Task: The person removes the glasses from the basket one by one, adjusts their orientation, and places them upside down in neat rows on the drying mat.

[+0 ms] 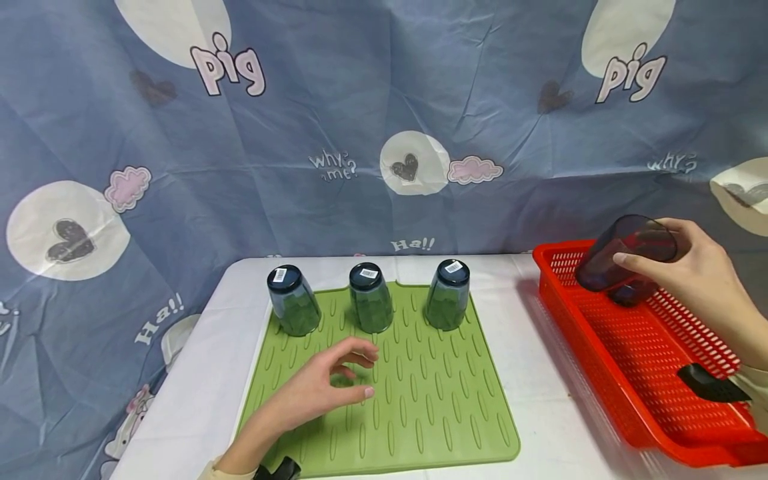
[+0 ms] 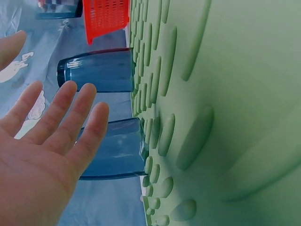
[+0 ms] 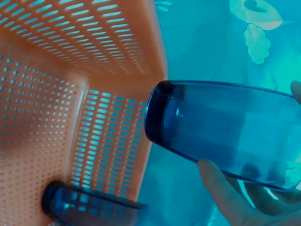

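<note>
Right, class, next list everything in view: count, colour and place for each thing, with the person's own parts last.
Upturned glasses: three, dark blue, along the mat's far side
Stickers: three, white, on those glasses' bases
Held glass: one, dark blue, tilted above the basket
Lying glass: one, dark blue, inside the basket
Basket: one, red, right of the mat
Mat: one, green, on the table
Table: one, white-topped, beneath everything
Backdrop: one, printed blue, behind
Sleeves: two, cream, at the wrists
Hands: two; left over the mat, right gripping the held glass
</note>
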`<state>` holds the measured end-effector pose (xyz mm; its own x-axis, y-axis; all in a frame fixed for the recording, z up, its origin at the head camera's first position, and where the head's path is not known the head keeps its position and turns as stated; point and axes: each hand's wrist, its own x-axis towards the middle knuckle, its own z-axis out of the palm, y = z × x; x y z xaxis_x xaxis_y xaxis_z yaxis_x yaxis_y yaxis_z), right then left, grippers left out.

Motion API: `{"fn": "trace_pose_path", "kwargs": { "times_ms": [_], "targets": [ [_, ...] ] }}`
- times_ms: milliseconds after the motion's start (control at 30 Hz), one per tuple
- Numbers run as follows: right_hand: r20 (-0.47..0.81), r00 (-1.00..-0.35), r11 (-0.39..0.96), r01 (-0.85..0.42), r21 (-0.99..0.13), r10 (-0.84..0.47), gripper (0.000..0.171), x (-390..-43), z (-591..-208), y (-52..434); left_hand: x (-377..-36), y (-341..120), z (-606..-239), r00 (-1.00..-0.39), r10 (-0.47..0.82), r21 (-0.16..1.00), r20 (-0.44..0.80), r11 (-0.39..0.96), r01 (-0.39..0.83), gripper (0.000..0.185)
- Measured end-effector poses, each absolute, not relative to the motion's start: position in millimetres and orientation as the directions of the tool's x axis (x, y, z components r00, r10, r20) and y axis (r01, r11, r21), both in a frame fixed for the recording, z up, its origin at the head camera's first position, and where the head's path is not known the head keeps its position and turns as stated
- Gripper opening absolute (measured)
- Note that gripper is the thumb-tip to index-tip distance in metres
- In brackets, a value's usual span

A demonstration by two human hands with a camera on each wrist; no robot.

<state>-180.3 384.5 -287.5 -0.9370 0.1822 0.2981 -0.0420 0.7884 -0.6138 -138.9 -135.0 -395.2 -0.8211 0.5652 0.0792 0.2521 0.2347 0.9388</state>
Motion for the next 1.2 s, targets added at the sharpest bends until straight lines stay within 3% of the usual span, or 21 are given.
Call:
{"fn": "trace_pose_path", "kwargs": {
  "times_ms": [267,567,1100,1200],
  "targets": [
    [0.306,-0.926,0.747,-0.040,-0.663,0.222,0.087,-169,-280,375,-141,-136,-397,-0.821,0.565,0.945,0.085,0.216,0.247,0.044],
    [0.299,-0.921,0.635,-0.078,-0.769,0.249,0.070,-154,-275,363,-141,-137,-397,-0.821,0.562,0.941,0.098,0.216,0.260,0.043],
    [0.408,-0.885,0.527,-0.242,-0.815,0.223,0.060,-135,-270,333,-142,-138,-398,-0.818,0.566,0.954,0.101,0.178,0.241,0.043],
    [0.430,-0.880,0.353,-0.344,-0.870,0.204,0.059,-132,-273,326,-142,-138,-398,-0.818,0.565,0.953,0.109,0.175,0.248,0.043]
  ]
}}
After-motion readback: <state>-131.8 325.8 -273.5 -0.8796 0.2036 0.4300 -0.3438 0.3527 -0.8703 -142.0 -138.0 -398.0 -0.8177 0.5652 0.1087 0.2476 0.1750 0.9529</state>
